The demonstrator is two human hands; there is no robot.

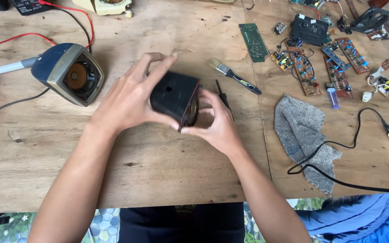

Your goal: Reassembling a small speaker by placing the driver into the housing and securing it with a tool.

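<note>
Holding one small black box-shaped speaker housing (175,96) just above the middle of the wooden table (158,153), the left hand (129,96) and right hand (214,123) had their fingers clamped around its sides. One blue-and-grey speaker (68,73) lay to the left, while one black-handled paintbrush (235,77), one grey cloth (305,137) and several brown circuit boards (307,72) lay to the right.

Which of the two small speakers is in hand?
The black speaker box, gripped between the left hand and right hand. The blue-grey speaker lies untouched on the wooden table, left of the hands.
</note>
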